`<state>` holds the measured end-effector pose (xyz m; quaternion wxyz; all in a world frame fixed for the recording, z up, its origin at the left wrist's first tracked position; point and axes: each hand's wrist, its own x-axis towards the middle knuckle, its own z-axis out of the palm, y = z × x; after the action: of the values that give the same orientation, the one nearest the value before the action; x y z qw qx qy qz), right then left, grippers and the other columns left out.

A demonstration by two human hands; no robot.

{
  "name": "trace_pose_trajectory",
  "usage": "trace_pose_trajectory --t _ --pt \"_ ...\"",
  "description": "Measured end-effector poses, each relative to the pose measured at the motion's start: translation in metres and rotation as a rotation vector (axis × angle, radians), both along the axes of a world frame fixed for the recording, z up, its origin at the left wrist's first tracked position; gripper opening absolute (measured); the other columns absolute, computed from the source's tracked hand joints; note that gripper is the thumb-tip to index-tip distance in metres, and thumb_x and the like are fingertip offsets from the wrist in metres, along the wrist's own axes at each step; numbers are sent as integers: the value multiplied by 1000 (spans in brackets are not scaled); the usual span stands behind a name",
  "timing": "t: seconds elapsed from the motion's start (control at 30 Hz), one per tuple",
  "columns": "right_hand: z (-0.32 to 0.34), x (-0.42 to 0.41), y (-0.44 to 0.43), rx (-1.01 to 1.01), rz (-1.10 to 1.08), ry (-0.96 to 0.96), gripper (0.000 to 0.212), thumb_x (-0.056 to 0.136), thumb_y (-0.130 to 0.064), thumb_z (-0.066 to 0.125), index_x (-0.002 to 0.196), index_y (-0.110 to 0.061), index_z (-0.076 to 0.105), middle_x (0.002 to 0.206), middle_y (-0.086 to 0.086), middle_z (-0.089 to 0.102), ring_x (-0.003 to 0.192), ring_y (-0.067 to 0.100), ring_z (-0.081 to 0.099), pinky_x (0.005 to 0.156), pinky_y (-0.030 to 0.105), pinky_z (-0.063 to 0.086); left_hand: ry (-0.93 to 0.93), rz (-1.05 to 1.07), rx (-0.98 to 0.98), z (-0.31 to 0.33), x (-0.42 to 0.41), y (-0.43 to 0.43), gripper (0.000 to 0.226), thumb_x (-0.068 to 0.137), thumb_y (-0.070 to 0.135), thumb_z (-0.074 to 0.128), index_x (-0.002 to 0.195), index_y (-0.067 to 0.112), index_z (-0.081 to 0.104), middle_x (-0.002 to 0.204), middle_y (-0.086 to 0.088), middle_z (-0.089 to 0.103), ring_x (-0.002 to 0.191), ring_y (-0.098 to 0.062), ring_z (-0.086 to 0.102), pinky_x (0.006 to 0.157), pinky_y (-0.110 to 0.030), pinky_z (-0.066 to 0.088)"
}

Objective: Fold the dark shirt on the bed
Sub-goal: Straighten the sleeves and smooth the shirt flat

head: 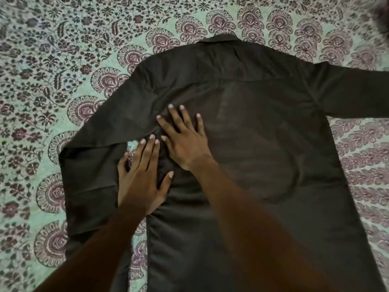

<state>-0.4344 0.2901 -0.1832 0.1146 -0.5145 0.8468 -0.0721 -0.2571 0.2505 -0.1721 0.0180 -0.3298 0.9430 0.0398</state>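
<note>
The dark shirt (263, 127) lies spread on the bed with its back up and its collar at the far end. Its left sleeve bends at the elbow and runs back down along the body's left side. Its right sleeve stretches out past the right edge of the view. My left hand (140, 178) lies flat with fingers spread at the shirt's left armpit, partly on the folded sleeve. My right hand (183, 140) presses flat on the shirt's back just beside it, fingers straight and spread.
The bed is covered by a pale green sheet (42, 70) printed with dark floral and fan patterns. It shows on the left, along the top and at the right of the shirt. A dark blurred shape sits at the top right corner.
</note>
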Motion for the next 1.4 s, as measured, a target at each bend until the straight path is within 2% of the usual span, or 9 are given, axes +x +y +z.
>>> trace_pose_trajectory --t 0.17,0.33,0.47,0.67,0.8,1.03,1.17,1.27,1.4 --pt "1 -41 56 42 -413 33 66 97 -79 23 159 -60 9 176 -7 -3 162 24 0 128 59 6 0 8 13 3 -1 -1 86 95 63 38 166 19 19 176 3 8 161 -16 13 122 -53 22" --pt "20 -80 113 137 -883 -92 81 92 -86 21 163 -50 5 175 4 -11 160 38 -11 125 65 -3 -36 27 91 11 -3 -1 85 94 63 42 165 19 24 174 1 17 159 -21 21 120 -53 24" --pt "19 -82 70 -22 -568 49 72 102 -68 29 165 -33 24 176 11 -1 161 38 -3 125 62 0 106 88 153 31 -47 -12 92 74 48 70 155 17 39 153 -10 41 135 -35 39 107 -56 34" --pt "7 -81 -18 -11 -148 -53 55 109 -47 31 163 -45 21 176 -2 0 162 25 -2 128 58 7 -65 -72 330 32 -140 -94 139 65 64 84 166 26 -5 175 6 -12 161 -20 -14 129 -56 -1" --pt "1 -102 5 7 -275 7 57 104 -65 27 159 -58 15 176 -11 -2 162 20 1 128 57 6 -269 -11 465 26 -140 -125 162 39 98 69 157 43 -29 163 16 -42 155 -19 -32 124 -61 -11" --pt "9 -133 82 89 -908 -87 74 94 -84 20 161 -55 5 176 -1 -11 161 30 -13 125 65 -4 -264 -20 474 26 -140 -129 166 30 102 67 150 51 -35 157 18 -49 152 -19 -39 123 -63 -13" --pt "16 -126 36 -14 -627 -27 89 95 -81 22 167 -30 12 175 11 -7 161 35 -9 126 61 -1 -310 -9 464 30 -143 -128 166 33 99 71 150 49 -36 155 18 -52 151 -20 -40 123 -64 -13" --pt "10 -120 52 49 -354 -27 81 95 -82 20 165 -44 7 176 -5 -5 162 20 -2 129 56 7 -373 -3 458 37 -147 -124 167 38 94 75 150 46 -39 154 15 -54 151 -23 -41 123 -66 -11" --pt "8 -139 137 93 -788 -12 78 92 -86 17 162 -54 1 176 -9 -7 162 20 -5 127 60 4 -483 -9 366 51 -163 -113 167 49 86 81 156 29 -35 162 -6 -46 154 -34 -33 123 -66 -10"
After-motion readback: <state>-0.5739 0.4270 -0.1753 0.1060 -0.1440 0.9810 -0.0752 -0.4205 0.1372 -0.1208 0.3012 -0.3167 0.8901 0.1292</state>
